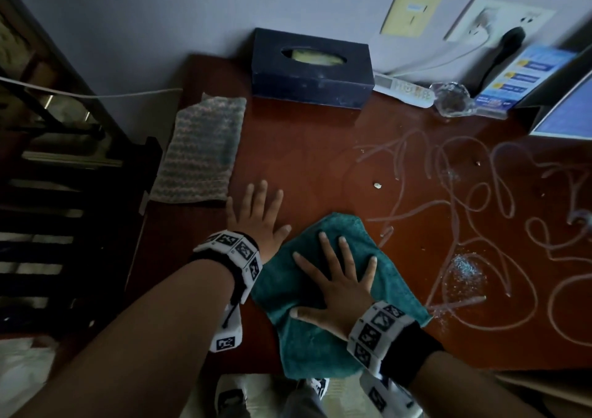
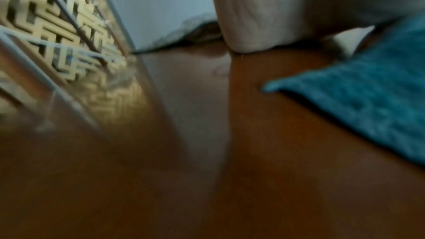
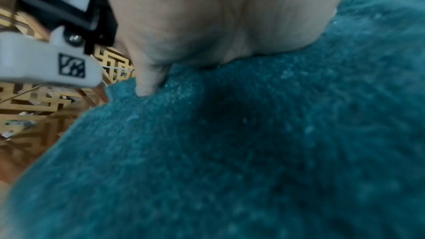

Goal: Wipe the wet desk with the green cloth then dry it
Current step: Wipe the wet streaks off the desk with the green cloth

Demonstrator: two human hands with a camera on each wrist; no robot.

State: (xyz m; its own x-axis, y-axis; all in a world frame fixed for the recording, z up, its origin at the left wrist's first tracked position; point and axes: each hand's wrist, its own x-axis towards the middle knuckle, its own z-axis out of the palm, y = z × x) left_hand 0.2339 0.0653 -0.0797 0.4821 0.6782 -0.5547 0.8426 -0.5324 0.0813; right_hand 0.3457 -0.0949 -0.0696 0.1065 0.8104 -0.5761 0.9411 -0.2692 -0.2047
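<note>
The green cloth (image 1: 314, 331) lies spread on the brown desk (image 1: 304, 148) near its front edge. My right hand (image 1: 333, 276) presses flat on the cloth with fingers spread and straight. In the right wrist view the palm (image 3: 218, 15) sits on the cloth (image 3: 230, 152). My left hand (image 1: 259, 212) rests flat on the bare desk just left of the cloth, fingers straight. The left wrist view shows the desk surface (image 2: 207, 170) and an edge of the cloth (image 2: 368, 101). Wet squiggly streaks (image 1: 474, 199) and a patch of droplets (image 1: 464, 270) cover the desk to the right of the cloth.
A grey knitted cloth (image 1: 201, 151) lies at the desk's left edge. At the back stand a dark tissue box (image 1: 312, 68), a remote (image 1: 403, 89), a glass piece (image 1: 453, 98) and a leaflet stand (image 1: 519, 81). A screen (image 1: 567, 110) sits at the right. Small crumbs (image 1: 378, 185) dot the desk.
</note>
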